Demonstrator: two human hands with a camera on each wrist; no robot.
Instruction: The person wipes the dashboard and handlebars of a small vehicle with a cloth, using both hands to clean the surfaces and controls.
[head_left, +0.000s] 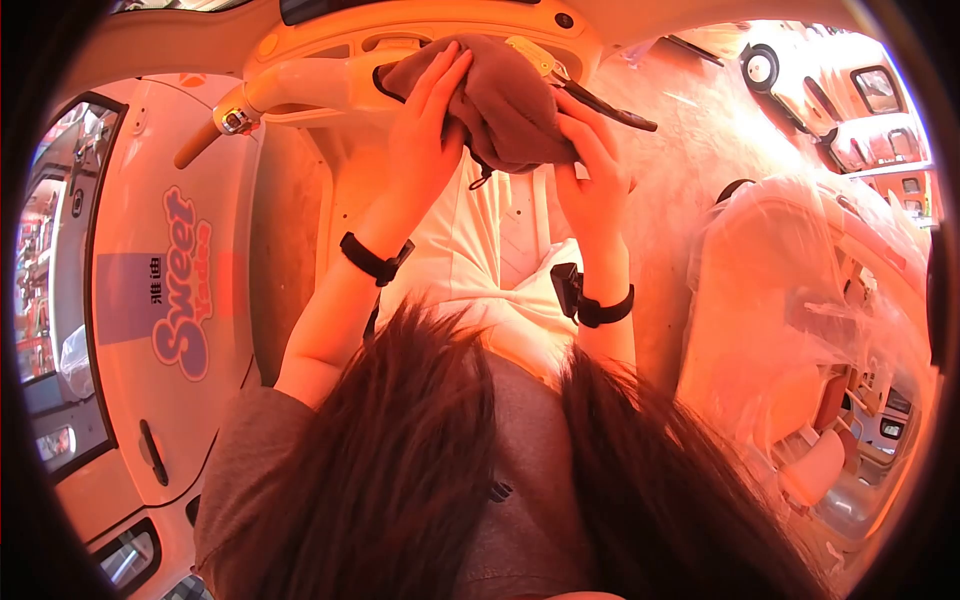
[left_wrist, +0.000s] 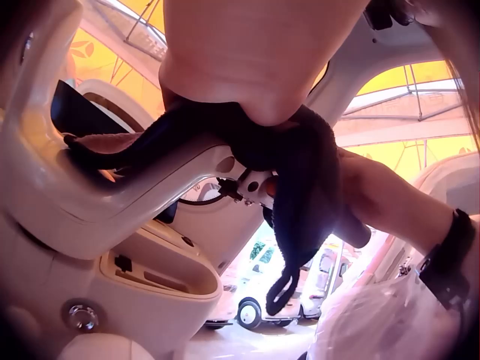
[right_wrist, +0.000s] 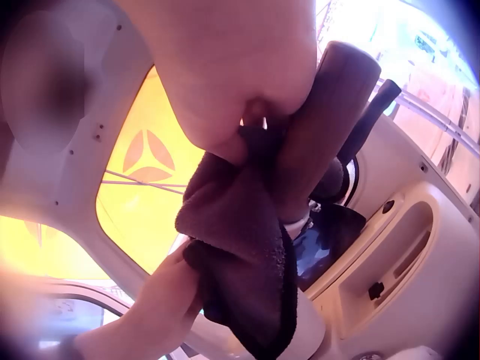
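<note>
A dark cloth (head_left: 505, 105) with a fleecy surface and a small loop covers part of a scooter-like handlebar (head_left: 300, 85). The left hand (head_left: 425, 135) holds its left side, long fingers lying over the top. At the right edge, the right hand (head_left: 595, 165) grips the fabric between fingers and thumb. In the left wrist view the cloth (left_wrist: 307, 180) hangs below the hand, its loop (left_wrist: 281, 296) at the bottom. The right wrist view shows the cloth (right_wrist: 240, 225) beside a brown handlebar grip (right_wrist: 330, 112), the left hand (right_wrist: 161, 300) at its far side; those fingertips are hidden.
Left of the person stands an open vehicle door (head_left: 170, 270) with printed lettering. A plastic-wrapped vehicle (head_left: 780, 300) is on the right. Ahead is a pale dashboard with a storage recess (left_wrist: 157, 262); a dark lever (head_left: 610, 110) juts out by the right hand.
</note>
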